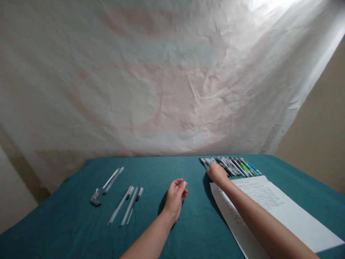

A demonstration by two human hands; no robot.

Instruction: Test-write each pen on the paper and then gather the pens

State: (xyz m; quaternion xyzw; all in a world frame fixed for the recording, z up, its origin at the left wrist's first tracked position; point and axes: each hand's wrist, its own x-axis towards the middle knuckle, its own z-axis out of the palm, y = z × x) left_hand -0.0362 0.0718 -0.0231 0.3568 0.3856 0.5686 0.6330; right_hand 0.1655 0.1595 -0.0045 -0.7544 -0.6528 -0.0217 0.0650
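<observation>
**Clerk:** Item one, nearest the camera?

**Checker:** Sheet of paper (272,207), white, with faint handwriting. It lies flat on the right side of the tabletop (196,230), which is covered in teal cloth. The right forearm crosses the sheet's left edge.

**Clerk:** Item two?

**Checker:** Left hand (176,196), near the centre of the tabletop. Palm turned partly up, fingers loosely curled and not closed, nothing in it.

**Clerk:** To its left?

**Checker:** Three clear pens (126,205), side by side and roughly parallel, well apart from the left hand. Beyond them are two more clear pens (112,179), laid close together. A small dark piece (95,202) sits at their near end; it is too small to identify.

**Clerk:** Right hand?

**Checker:** Right hand (217,173), stretched out past the far corner of the paper. It is seen from the back, with its fingers on the left end of the row of pens (234,166). Whether the fingers are closed on a pen cannot be told from here.

**Clerk:** The row itself?

**Checker:** Many pens laid close together at the far right of the tabletop, just beyond the paper. Mostly dark and white barrels, with a green one and a blue one toward the right end.

**Clerk:** Farthest?

**Checker:** White cloth (161,90), creased, hanging behind the tabletop. A plain wall (323,136) stands to the right.
</observation>
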